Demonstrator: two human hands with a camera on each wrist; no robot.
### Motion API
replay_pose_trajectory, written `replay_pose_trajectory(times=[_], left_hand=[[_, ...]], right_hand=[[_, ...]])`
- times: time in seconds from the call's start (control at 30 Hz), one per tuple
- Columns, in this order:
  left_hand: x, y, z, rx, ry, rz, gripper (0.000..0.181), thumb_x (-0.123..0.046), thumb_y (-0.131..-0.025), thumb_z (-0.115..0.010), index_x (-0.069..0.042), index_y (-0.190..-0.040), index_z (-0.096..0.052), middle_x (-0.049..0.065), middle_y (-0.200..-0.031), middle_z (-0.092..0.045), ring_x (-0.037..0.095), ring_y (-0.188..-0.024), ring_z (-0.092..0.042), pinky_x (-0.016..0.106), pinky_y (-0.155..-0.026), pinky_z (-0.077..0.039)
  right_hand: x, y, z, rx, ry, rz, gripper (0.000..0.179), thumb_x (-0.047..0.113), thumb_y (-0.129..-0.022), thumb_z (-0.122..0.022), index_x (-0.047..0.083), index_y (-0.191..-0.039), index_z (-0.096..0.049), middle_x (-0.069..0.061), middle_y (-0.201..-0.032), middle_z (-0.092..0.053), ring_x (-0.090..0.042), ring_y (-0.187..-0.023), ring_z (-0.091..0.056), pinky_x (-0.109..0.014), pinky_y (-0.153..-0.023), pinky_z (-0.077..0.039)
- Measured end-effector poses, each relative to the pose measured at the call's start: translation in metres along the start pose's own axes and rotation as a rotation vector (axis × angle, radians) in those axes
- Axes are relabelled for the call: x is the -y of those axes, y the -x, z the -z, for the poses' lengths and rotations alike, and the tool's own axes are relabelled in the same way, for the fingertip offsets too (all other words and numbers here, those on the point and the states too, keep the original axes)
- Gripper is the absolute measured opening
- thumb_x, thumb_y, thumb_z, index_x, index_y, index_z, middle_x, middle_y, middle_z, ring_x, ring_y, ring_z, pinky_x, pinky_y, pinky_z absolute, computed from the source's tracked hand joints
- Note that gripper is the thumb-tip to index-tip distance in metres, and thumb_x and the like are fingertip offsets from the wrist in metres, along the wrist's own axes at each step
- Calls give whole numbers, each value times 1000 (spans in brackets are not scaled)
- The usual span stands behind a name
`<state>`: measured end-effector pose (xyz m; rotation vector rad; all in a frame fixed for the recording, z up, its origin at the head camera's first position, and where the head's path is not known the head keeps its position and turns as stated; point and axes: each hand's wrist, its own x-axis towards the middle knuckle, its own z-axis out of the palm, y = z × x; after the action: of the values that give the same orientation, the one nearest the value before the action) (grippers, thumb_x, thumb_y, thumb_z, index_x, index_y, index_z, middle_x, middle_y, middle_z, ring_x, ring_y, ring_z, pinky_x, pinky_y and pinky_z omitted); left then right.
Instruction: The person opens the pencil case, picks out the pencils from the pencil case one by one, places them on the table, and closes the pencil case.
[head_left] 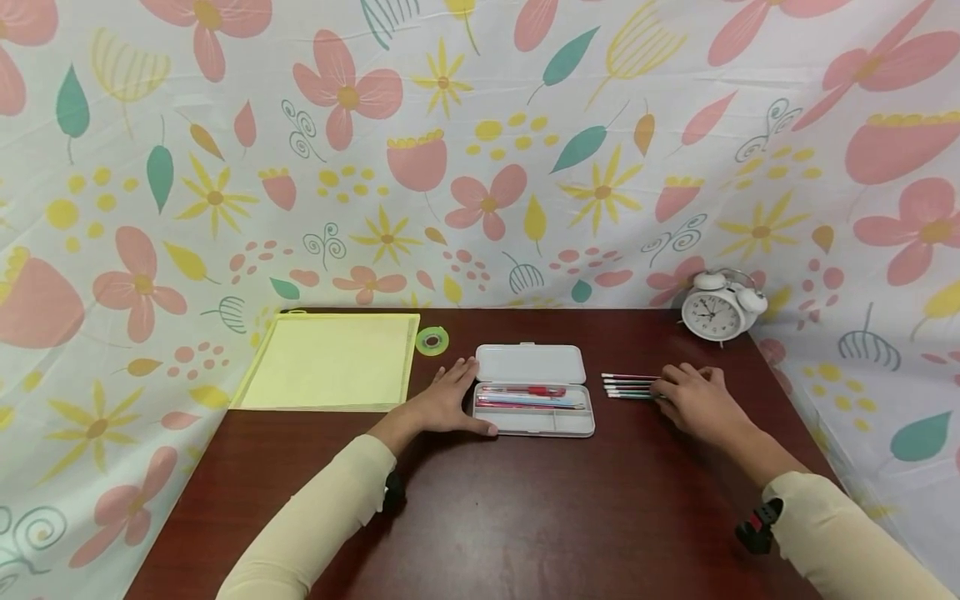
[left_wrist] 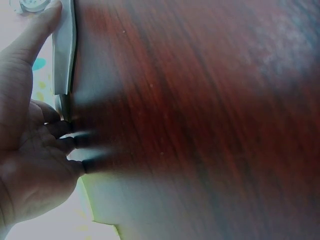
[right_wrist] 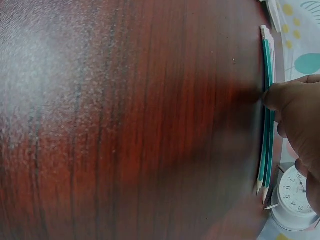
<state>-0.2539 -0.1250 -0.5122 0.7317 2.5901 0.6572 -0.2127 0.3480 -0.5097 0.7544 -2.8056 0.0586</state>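
Note:
A white pencil case (head_left: 535, 423) lies with its lid laid back. Pencils and a red pen (head_left: 546, 391) sit in its long compartment. My left hand (head_left: 444, 402) is spread at the case's left end, thumb at the near corner and fingers along the side; the left wrist view shows the thumb against the case wall (left_wrist: 63, 55). Right of the case several pencils (head_left: 622, 387) lie side by side, white ends toward the case. Over their other ends is my right hand (head_left: 699, 404). In the right wrist view its curled fingers and thumb pinch the green pencils (right_wrist: 265, 145).
A pale yellow folder (head_left: 330, 362) lies at the table's back left, with a green tape roll (head_left: 432, 340) beside it. A white alarm clock (head_left: 712, 312) stands at the back right, behind the right hand. A flower-patterned cloth (head_left: 480, 167) hangs behind the dark table (head_left: 525, 517).

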Motion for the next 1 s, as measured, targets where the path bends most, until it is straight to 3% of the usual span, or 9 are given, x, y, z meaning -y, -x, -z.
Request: replay_pose_trajectory(times=[0.77,1.0], left_hand=[[0,-1,1,4,5,4,137,-69,-86,-85,-3,-178,-6,18,-187,-6,35,-176,-1,60,-141,-4],[0,-1,0,5,3,5,138,-69,-86,-85,-2,-177,-6,18,-187,-6,36,-176,-1,61,-141,-5]], right_hand=[[-5,3,-10,-59,15,13,19,9,-92,-86,15,-107,-77,-6,-108,-66,-30,-102,-61,-64,-85,-46],[1,-2,-8,-83,-23,23,18,12,-91,-88,16,-106,-78,-3,-103,-65,-28,-96,-60,-62,-82,-45]])
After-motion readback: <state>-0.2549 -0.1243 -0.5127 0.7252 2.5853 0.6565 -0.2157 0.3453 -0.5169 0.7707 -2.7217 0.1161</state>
